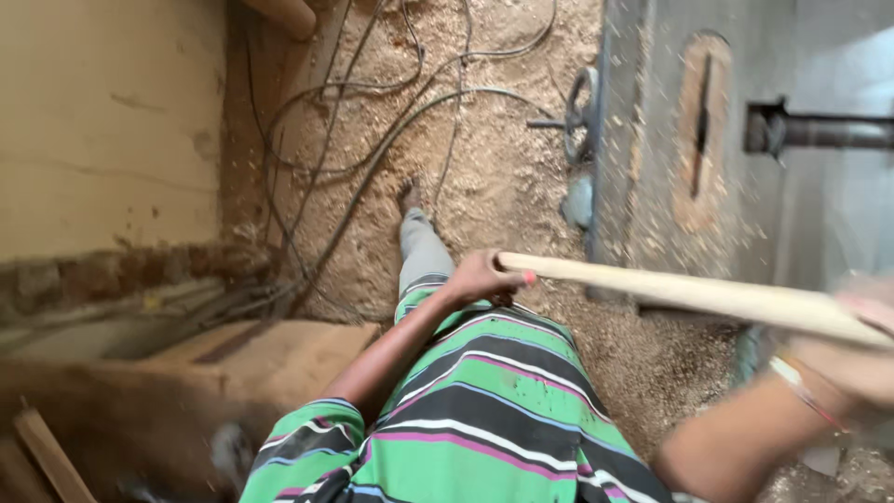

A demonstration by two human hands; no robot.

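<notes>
A head-worn camera looks steeply down at a person in a green, black and pink striped shirt standing on a sawdust-covered floor. The left hand has its grip closed around one end of a long pale wooden stick, which runs across the picture to the right, slightly downward. The right hand, blurred at the right edge, touches the stick's other end; whether its grip is closed cannot be told. Behind the stick stands a grey saw bench dusted with sawdust, with a slot in its top. Dark cables loop over the floor, beside a yellowish wall.
</notes>
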